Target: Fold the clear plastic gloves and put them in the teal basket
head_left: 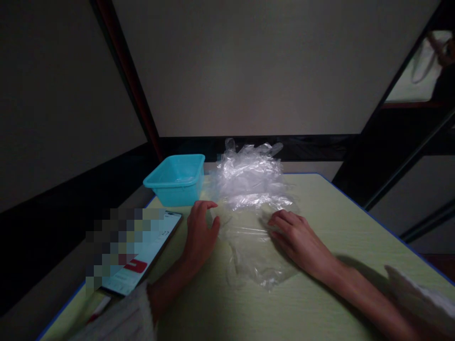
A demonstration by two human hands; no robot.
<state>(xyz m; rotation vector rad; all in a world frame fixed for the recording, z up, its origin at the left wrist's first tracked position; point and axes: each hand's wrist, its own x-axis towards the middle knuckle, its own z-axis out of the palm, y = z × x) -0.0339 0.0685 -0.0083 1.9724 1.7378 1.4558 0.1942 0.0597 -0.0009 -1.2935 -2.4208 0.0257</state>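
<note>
A clear plastic sheet (pixel 249 246) lies flat between both hands; the right hand (pixel 298 239) presses on it with flat, open fingers, while the left hand (pixel 199 232), loosely curled and holding nothing, touches its edge. A crumpled plastic pile (pixel 249 175) and teal tub (pixel 176 180) crowd the table's (pixel 320 303) far edge, a phone (pixel 142 260) its left; the near right lies bare.

Basin (pixel 176 179) blocks far left; near table (pixel 320 303) free.

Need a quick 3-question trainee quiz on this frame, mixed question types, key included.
1. True or false: the teal tub lies on its side.
2. What lies flat under the right hand? A) clear plastic sheet B) towel C) book
3. Fill in: the phone lies beside the ___ hand.

Key:
1. False; it stands upright on the table.
2. A, the clear plastic sheet, near the crumpled plastic pile.
3. Left hand.
</note>
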